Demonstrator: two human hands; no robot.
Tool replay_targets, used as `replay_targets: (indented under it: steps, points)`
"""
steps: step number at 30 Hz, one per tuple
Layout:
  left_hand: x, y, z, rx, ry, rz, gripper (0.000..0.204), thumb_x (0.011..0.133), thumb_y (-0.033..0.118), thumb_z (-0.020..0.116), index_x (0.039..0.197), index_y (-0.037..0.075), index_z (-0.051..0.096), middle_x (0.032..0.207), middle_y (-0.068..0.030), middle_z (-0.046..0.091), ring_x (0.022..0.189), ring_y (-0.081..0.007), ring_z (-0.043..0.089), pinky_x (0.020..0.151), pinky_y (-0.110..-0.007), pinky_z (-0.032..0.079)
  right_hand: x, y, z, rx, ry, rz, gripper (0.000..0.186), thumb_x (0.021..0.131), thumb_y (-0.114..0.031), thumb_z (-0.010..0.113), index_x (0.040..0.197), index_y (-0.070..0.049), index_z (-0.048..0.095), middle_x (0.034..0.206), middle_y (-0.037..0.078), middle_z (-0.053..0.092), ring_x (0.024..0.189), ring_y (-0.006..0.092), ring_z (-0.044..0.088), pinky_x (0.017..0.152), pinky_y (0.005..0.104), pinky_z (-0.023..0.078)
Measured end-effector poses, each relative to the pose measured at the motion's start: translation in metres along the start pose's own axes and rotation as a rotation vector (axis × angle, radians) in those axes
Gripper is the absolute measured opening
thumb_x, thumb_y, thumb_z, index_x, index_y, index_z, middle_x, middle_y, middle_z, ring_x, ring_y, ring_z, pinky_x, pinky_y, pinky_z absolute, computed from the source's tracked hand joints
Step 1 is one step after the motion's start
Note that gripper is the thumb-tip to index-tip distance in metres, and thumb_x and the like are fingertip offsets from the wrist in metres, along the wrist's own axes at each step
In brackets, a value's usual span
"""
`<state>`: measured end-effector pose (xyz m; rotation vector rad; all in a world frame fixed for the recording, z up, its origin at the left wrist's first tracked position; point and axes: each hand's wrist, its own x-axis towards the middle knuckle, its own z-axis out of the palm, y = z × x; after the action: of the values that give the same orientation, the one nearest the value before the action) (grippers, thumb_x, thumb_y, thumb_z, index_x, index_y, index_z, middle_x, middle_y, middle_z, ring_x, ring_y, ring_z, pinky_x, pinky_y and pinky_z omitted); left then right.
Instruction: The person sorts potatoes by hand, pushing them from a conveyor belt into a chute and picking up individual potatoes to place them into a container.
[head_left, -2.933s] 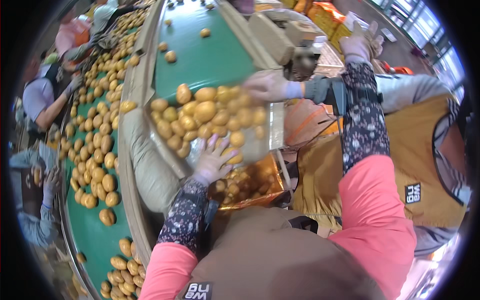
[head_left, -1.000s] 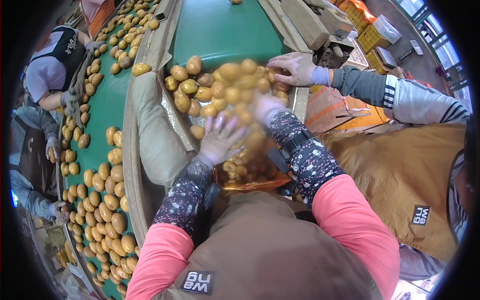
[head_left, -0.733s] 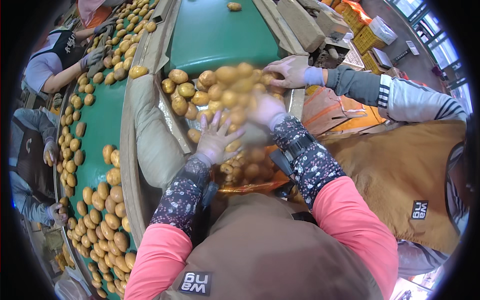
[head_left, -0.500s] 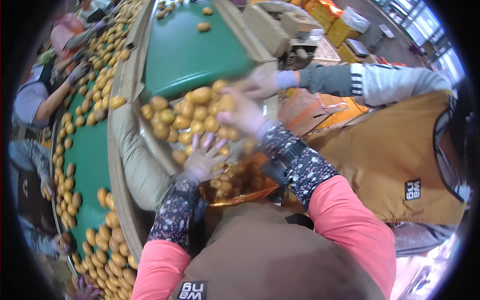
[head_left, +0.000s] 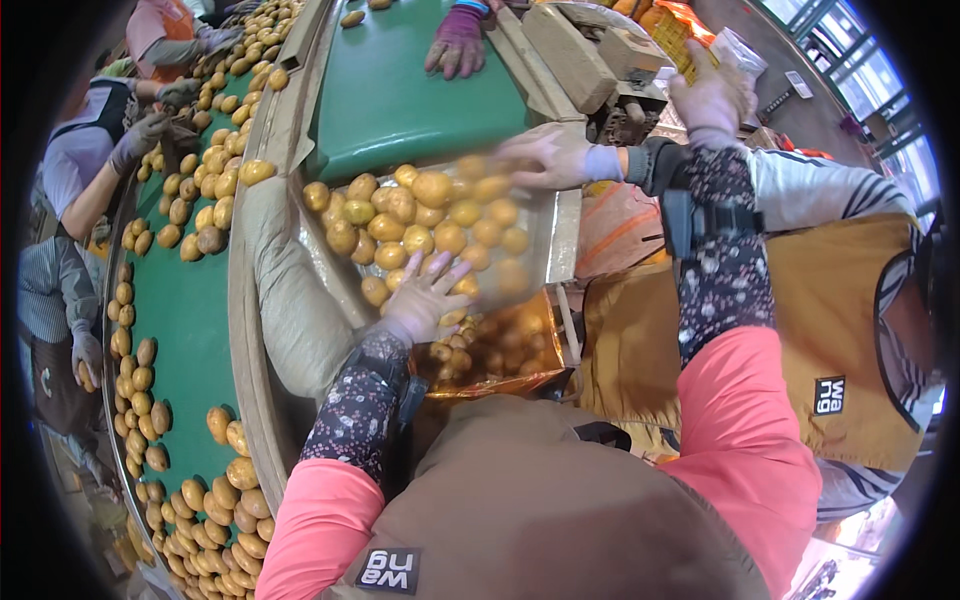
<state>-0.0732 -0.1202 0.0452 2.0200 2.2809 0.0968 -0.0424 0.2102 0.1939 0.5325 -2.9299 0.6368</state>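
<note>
My left hand (head_left: 428, 300), in a pale glove, lies with spread fingers against the lower edge of a heap of yellow-brown potatoes (head_left: 400, 205) on a sloping chute (head_left: 545, 235). Just below it an orange bag or lined container (head_left: 470, 385) holds more potatoes, some blurred by motion. My right hand (head_left: 712, 95) is raised away from the heap at the upper right, fingers apart, before a yellow crate; I make out nothing held in it. A co-worker's gloved hand (head_left: 548, 158) touches the heap's right side.
A green conveyor belt (head_left: 420, 100) ends above the chute; another person's purple-gloved hand (head_left: 459, 42) is over it. Left of a padded rail (head_left: 290, 290), a second green belt (head_left: 185, 320) carries many potatoes, with several people along it. A co-worker in a brown apron (head_left: 700, 330) stands close on my right.
My right hand has left the heap and swung up to the right. My left hand stays at the heap's lower edge. A purple-gloved hand has appeared over the upper belt.
</note>
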Motion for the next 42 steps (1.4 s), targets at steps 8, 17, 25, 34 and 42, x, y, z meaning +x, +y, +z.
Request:
replay_targets:
  steps: [8, 17, 25, 34, 42]
  points:
    - [0.006, 0.011, 0.001, 0.034, -0.023, -0.013, 0.055, 0.078, 0.049, 0.071, 0.13, 0.038, 0.058, 0.159, 0.0003, 0.032, 0.141, -0.0322, 0.036, 0.116, -0.06, 0.02, 0.028, -0.086, 0.095, -0.217, -0.284, 0.422, 0.034, 0.088, -0.023, 0.064, 0.12, -0.012, 0.066, 0.12, 0.015, 0.066, 0.104, 0.0313, 0.067, 0.093, 0.0412, 0.052]
    - [0.006, 0.002, 0.0, -0.045, 0.042, -0.001, 0.053, 0.078, 0.046, 0.072, 0.129, 0.036, 0.062, 0.157, 0.0005, 0.034, 0.139, -0.0299, 0.038, 0.114, -0.062, 0.025, 0.033, -0.055, 0.149, -0.327, -0.175, 0.424, 0.038, 0.081, -0.02, 0.07, 0.118, -0.012, 0.064, 0.111, 0.012, 0.067, 0.104, 0.0293, 0.067, 0.086, 0.0451, 0.054]
    - [0.018, 0.0, -0.047, -0.028, -0.271, -0.075, 0.049, 0.079, 0.043, 0.066, 0.127, 0.031, 0.063, 0.146, -0.0041, 0.043, 0.139, -0.0292, 0.035, 0.114, -0.053, 0.028, 0.087, -0.092, 0.119, 0.369, 0.543, 0.266, 0.037, 0.072, -0.015, 0.075, 0.105, -0.008, 0.06, 0.106, 0.016, 0.066, 0.102, 0.0353, 0.064, 0.089, 0.0413, 0.051]
    - [-0.022, -0.014, 0.028, -0.87, -0.177, -0.305, 0.051, 0.08, 0.053, 0.067, 0.117, 0.018, 0.069, 0.121, -0.0125, 0.067, 0.11, -0.0258, 0.065, 0.094, -0.036, 0.052, 0.179, -0.168, 0.166, -0.283, -0.186, 0.378, 0.047, 0.083, -0.023, 0.067, 0.127, -0.013, 0.057, 0.115, 0.014, 0.066, 0.104, 0.0302, 0.068, 0.087, 0.0429, 0.053]
    - [0.016, -0.021, 0.037, -0.624, -0.048, -0.182, 0.048, 0.093, 0.043, 0.054, 0.131, 0.015, 0.06, 0.135, -0.0131, 0.061, 0.125, -0.0256, 0.056, 0.105, -0.041, 0.046, 0.161, -0.138, 0.139, -0.034, -0.265, 0.261, 0.039, 0.086, -0.019, 0.069, 0.124, -0.016, 0.062, 0.115, 0.016, 0.068, 0.107, 0.0333, 0.067, 0.087, 0.0478, 0.055]
